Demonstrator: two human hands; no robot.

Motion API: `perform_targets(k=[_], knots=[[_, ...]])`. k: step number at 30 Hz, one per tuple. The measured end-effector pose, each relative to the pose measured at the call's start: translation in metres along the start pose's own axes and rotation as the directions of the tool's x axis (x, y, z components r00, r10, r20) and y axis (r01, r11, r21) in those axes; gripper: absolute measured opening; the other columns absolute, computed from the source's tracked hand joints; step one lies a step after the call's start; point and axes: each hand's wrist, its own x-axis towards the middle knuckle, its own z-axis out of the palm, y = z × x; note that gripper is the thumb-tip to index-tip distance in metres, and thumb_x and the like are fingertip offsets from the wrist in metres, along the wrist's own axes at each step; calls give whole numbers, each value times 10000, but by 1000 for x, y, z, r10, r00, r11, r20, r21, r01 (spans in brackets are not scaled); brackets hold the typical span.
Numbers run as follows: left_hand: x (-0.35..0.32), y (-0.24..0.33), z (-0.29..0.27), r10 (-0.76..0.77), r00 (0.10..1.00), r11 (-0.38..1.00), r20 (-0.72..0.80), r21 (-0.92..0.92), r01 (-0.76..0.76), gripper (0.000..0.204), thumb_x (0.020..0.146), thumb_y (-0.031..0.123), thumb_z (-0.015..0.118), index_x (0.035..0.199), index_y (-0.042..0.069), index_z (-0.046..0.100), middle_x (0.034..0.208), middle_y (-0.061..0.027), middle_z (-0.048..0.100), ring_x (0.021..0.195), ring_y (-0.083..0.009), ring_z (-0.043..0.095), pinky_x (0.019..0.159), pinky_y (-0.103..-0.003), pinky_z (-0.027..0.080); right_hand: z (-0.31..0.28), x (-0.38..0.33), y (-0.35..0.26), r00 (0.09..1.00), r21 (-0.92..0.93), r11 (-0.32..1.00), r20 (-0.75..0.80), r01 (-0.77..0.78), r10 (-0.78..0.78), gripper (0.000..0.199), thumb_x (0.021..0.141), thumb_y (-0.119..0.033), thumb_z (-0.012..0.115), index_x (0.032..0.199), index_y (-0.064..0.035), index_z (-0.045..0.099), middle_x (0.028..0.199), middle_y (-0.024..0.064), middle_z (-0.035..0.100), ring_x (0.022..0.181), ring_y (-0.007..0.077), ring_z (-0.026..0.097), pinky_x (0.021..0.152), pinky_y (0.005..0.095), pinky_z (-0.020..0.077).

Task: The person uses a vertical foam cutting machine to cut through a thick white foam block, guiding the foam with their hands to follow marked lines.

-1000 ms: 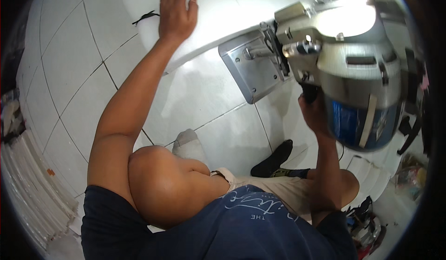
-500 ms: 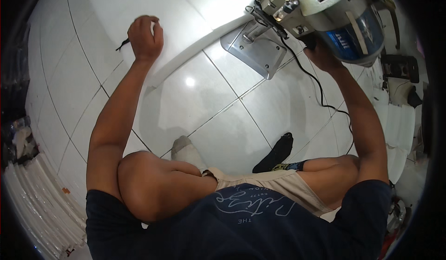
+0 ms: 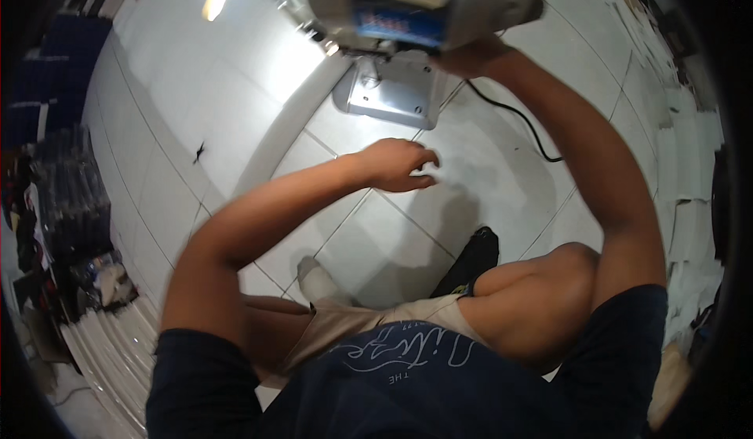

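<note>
I sit on a white tiled floor [image 3: 502, 180] and look down over my knees. My right hand [image 3: 471, 53] grips the handle of a grey and blue electric cutting machine [image 3: 408, 4] that stands on a flat metal base plate [image 3: 392, 94]. A black power cord [image 3: 522, 125] runs from it across the tiles. My left hand [image 3: 400, 165] hovers above the floor just in front of the base plate, fingers curled and apart, holding nothing.
A small dark scrap [image 3: 198, 153] lies on the tiles at the left. Dark stacked goods [image 3: 63, 196] stand along the left edge. White layered sheets [image 3: 118, 345] lie at the lower left and more white stacks [image 3: 690, 227] at the right.
My left hand has left the far floor at the left and come in toward the machine's base plate. The view has swung, so the machine now sits at top centre.
</note>
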Motion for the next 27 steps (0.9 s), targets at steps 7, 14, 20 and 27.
perform_targets(k=[7, 14, 20, 27], knots=[[244, 1, 57, -133, 918, 961, -374, -275, 27, 614, 949, 472, 575, 1429, 98, 489, 1364, -218, 553, 1276, -337, 528, 1031, -447, 459, -70, 0, -33, 993, 222, 970, -27, -103, 112, 258, 915, -245, 589, 1120, -172, 728, 1151, 83, 714, 1075, 283, 687, 876, 415, 572], [291, 153, 27, -355, 927, 845, -117, -465, 265, 547, 840, 350, 731, 1297, 78, 604, 1305, -192, 592, 1238, -310, 557, 983, -401, 488, -90, -28, -20, 941, 275, 906, 195, -323, 276, 212, 904, -206, 596, 1036, -182, 760, 1103, 63, 727, 1028, 273, 704, 841, 407, 574], [259, 198, 81, 144, 975, 755, -171, -618, -220, 363, 871, 285, 676, 1192, 120, 638, 1182, -145, 653, 1125, -308, 628, 940, -417, 507, -64, -24, -3, 966, 264, 936, -42, -234, 253, 240, 926, -243, 565, 1061, -176, 751, 1123, 68, 725, 1070, 274, 688, 884, 412, 562], [197, 179, 124, 518, 792, 724, -323, -329, -607, 193, 887, 221, 626, 1061, 153, 676, 1078, -104, 688, 1035, -292, 680, 902, -438, 526, -92, -8, -7, 937, 145, 925, 63, -351, 345, 340, 907, -257, 584, 1222, -162, 668, 1190, 111, 696, 1101, 289, 673, 930, 412, 549]])
